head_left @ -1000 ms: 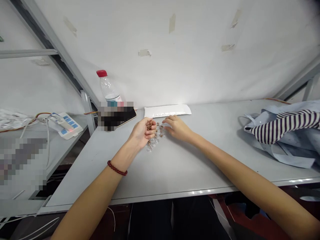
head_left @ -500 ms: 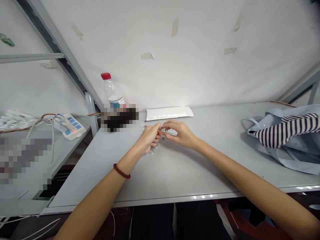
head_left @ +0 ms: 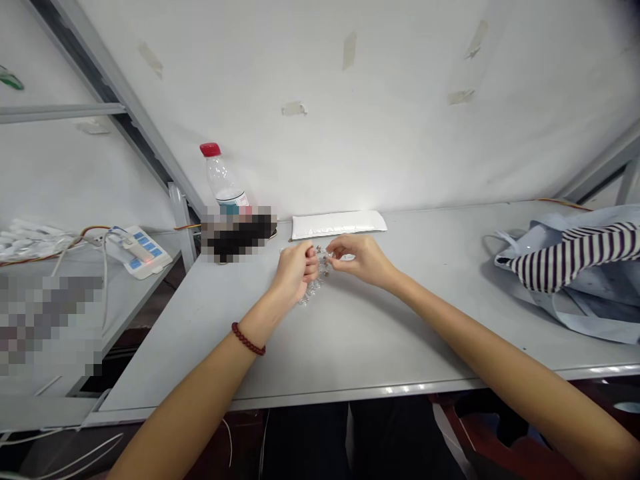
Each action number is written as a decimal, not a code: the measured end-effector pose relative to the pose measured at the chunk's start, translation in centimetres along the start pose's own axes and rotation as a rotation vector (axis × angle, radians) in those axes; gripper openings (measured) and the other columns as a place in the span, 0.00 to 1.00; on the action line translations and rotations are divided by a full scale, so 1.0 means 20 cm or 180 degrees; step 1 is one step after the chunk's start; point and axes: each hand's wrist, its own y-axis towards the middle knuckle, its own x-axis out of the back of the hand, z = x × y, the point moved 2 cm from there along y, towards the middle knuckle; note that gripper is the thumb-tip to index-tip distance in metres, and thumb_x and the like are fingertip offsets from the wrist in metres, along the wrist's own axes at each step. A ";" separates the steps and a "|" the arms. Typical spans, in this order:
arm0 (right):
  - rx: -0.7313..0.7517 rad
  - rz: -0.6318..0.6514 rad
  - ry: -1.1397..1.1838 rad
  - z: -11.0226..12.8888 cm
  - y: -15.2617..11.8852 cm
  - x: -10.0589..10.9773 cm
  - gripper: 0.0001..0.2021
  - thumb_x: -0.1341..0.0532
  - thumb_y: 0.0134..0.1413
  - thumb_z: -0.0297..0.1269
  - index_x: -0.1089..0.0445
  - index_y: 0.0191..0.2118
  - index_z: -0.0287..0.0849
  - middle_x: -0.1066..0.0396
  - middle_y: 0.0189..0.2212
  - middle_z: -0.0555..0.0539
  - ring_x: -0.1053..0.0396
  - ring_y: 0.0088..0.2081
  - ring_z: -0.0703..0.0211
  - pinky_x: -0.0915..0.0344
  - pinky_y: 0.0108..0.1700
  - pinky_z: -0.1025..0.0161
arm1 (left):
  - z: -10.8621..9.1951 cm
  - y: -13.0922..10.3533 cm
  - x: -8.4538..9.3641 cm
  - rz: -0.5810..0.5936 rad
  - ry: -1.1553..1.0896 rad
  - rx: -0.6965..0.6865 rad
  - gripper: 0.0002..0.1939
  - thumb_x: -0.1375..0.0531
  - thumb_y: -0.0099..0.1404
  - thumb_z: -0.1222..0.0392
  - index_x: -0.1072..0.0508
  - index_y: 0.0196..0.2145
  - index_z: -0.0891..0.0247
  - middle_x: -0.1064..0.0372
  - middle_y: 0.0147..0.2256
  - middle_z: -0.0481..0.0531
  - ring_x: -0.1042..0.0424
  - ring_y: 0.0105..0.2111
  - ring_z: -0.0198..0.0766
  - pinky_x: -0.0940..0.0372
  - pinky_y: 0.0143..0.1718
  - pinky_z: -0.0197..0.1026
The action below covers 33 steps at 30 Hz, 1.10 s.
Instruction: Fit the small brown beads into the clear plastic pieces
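Over the middle of the table [head_left: 340,347], my left hand [head_left: 296,270] is closed in a fist around a strand of small clear and brownish pieces [head_left: 313,289]. Part of this strand hangs below the fist, and part shows between my two hands; its exact kind is too small to make out. My right hand [head_left: 363,259] pinches the strand's brownish bits between thumb and forefinger, just right of the left fist. What lies inside the left fist is hidden.
A flat white packet [head_left: 340,225] lies against the wall behind my hands. To the left stand a red-capped bottle [head_left: 220,175] and a blurred dark object [head_left: 240,237]. A power strip [head_left: 145,252] sits further left. A cloth bag with striped fabric [head_left: 575,267] lies at right.
My left fist has turned and tightened. My hands have moved slightly apart, and more of the strand's brownish bits show between them.
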 end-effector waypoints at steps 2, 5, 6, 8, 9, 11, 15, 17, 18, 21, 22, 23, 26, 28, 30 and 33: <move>-0.0170 0.0103 -0.0313 -0.05 0.00 0.02 0.06 0.40 0.47 0.27 0.29 0.34 0.37 0.28 0.31 0.45 0.31 0.32 0.59 0.34 0.37 0.61 | -0.03 0.01 0.02 0.0113 -0.0468 0.0173 0.13 0.48 0.57 0.67 0.43 0.16 0.64 0.58 0.15 0.38 0.61 0.12 0.23 0.63 0.11 0.29; -0.0203 0.0389 -0.1094 -0.12 0.00 0.03 0.09 0.42 0.49 0.25 0.28 0.37 0.34 0.28 0.34 0.41 0.31 0.35 0.55 0.35 0.38 0.59 | -0.06 0.03 0.05 0.0206 -0.0758 0.0462 0.11 0.50 0.56 0.69 0.39 0.17 0.66 0.53 0.15 0.41 0.59 0.11 0.23 0.61 0.09 0.28; -0.0100 0.0482 -0.1307 -0.13 0.00 0.03 0.09 0.42 0.50 0.25 0.27 0.38 0.33 0.28 0.35 0.39 0.31 0.37 0.53 0.36 0.39 0.59 | -0.06 0.03 0.05 0.0225 -0.0776 0.0527 0.10 0.50 0.55 0.69 0.38 0.18 0.67 0.51 0.16 0.42 0.57 0.11 0.23 0.60 0.08 0.28; 0.0209 0.0607 -0.1528 -0.12 0.00 0.01 0.10 0.43 0.53 0.26 0.27 0.40 0.32 0.28 0.37 0.37 0.32 0.40 0.51 0.36 0.42 0.58 | -0.07 0.03 0.05 0.0239 -0.0747 0.0561 0.09 0.50 0.55 0.68 0.36 0.19 0.68 0.46 0.17 0.45 0.53 0.11 0.23 0.59 0.08 0.28; 0.0359 0.0622 -0.1556 -0.12 0.00 0.00 0.10 0.44 0.54 0.28 0.27 0.40 0.32 0.28 0.37 0.36 0.32 0.41 0.51 0.37 0.43 0.57 | -0.07 0.02 0.05 0.0251 -0.0719 0.0571 0.08 0.49 0.55 0.68 0.36 0.20 0.68 0.45 0.18 0.46 0.52 0.11 0.24 0.58 0.08 0.27; 0.0535 0.0627 -0.1546 -0.10 0.01 -0.02 0.10 0.44 0.57 0.30 0.26 0.40 0.34 0.28 0.36 0.38 0.33 0.40 0.52 0.37 0.42 0.58 | -0.07 0.02 0.04 0.0292 -0.0655 0.0624 0.08 0.48 0.56 0.68 0.36 0.20 0.68 0.45 0.18 0.45 0.51 0.12 0.23 0.58 0.08 0.27; 0.0453 0.0772 -0.1684 -0.10 0.02 -0.06 0.10 0.44 0.58 0.29 0.25 0.39 0.36 0.28 0.31 0.42 0.34 0.35 0.55 0.40 0.39 0.60 | -0.08 0.01 0.04 0.0392 -0.0524 0.0800 0.09 0.46 0.58 0.68 0.37 0.20 0.68 0.50 0.17 0.42 0.54 0.11 0.22 0.59 0.07 0.26; 0.0388 0.0830 -0.1779 -0.11 0.02 -0.07 0.10 0.43 0.58 0.29 0.25 0.40 0.36 0.28 0.31 0.42 0.34 0.35 0.55 0.41 0.40 0.60 | -0.08 0.01 0.04 0.0444 -0.0416 0.0891 0.10 0.46 0.58 0.68 0.36 0.20 0.68 0.51 0.16 0.41 0.55 0.11 0.22 0.59 0.07 0.26; 0.0368 0.0838 -0.1818 -0.12 0.02 -0.08 0.10 0.43 0.59 0.30 0.25 0.41 0.36 0.28 0.32 0.42 0.35 0.36 0.55 0.41 0.40 0.60 | -0.07 0.01 0.04 0.0465 -0.0352 0.0927 0.10 0.46 0.59 0.67 0.36 0.20 0.68 0.51 0.16 0.41 0.55 0.11 0.22 0.59 0.07 0.26; 0.0317 0.0845 -0.1948 -0.12 0.02 -0.09 0.09 0.42 0.59 0.34 0.26 0.39 0.36 0.28 0.33 0.41 0.35 0.37 0.54 0.43 0.40 0.61 | -0.06 0.02 0.05 0.0479 -0.0161 0.0920 0.10 0.45 0.59 0.67 0.36 0.20 0.68 0.51 0.16 0.41 0.55 0.11 0.21 0.59 0.08 0.26; 0.0288 0.0856 -0.2005 -0.12 0.02 -0.09 0.09 0.42 0.59 0.35 0.26 0.38 0.36 0.28 0.34 0.41 0.35 0.38 0.53 0.43 0.40 0.61 | -0.05 0.02 0.05 0.0465 -0.0104 0.0891 0.10 0.45 0.59 0.67 0.36 0.20 0.68 0.51 0.17 0.41 0.55 0.11 0.21 0.59 0.08 0.26; 0.0249 0.0862 -0.2069 -0.11 0.02 -0.10 0.09 0.42 0.59 0.35 0.26 0.38 0.36 0.28 0.34 0.41 0.35 0.39 0.53 0.44 0.40 0.60 | -0.05 0.02 0.05 0.0453 -0.0054 0.0863 0.10 0.44 0.59 0.67 0.36 0.20 0.68 0.51 0.17 0.41 0.55 0.11 0.21 0.59 0.08 0.26; 0.0146 0.0786 -0.2225 -0.09 0.02 -0.11 0.10 0.43 0.59 0.34 0.28 0.42 0.36 0.28 0.38 0.40 0.36 0.42 0.51 0.46 0.42 0.60 | -0.05 0.03 0.05 0.0418 0.0046 0.0814 0.10 0.44 0.59 0.67 0.36 0.21 0.68 0.51 0.17 0.40 0.55 0.11 0.20 0.60 0.08 0.26; 0.0153 0.0737 -0.2269 -0.07 0.01 -0.12 0.12 0.43 0.60 0.35 0.30 0.47 0.37 0.29 0.41 0.40 0.37 0.43 0.51 0.47 0.42 0.59 | -0.05 0.03 0.06 0.0397 0.0085 0.0807 0.09 0.44 0.59 0.67 0.36 0.21 0.67 0.52 0.17 0.40 0.55 0.11 0.21 0.60 0.08 0.26; 0.0187 0.0793 -0.2302 -0.07 0.01 -0.12 0.13 0.45 0.62 0.37 0.30 0.48 0.40 0.30 0.41 0.40 0.38 0.43 0.51 0.49 0.41 0.59 | -0.05 0.04 0.06 0.0375 0.0106 0.0806 0.10 0.44 0.59 0.67 0.36 0.21 0.67 0.52 0.17 0.40 0.55 0.11 0.21 0.59 0.08 0.27; 0.0178 0.0923 -0.2344 -0.07 0.01 -0.13 0.12 0.47 0.64 0.37 0.27 0.43 0.42 0.30 0.40 0.41 0.38 0.42 0.52 0.51 0.40 0.59 | -0.05 0.03 0.06 0.0364 0.0126 0.0810 0.10 0.44 0.60 0.66 0.36 0.21 0.68 0.52 0.17 0.40 0.55 0.12 0.21 0.59 0.09 0.27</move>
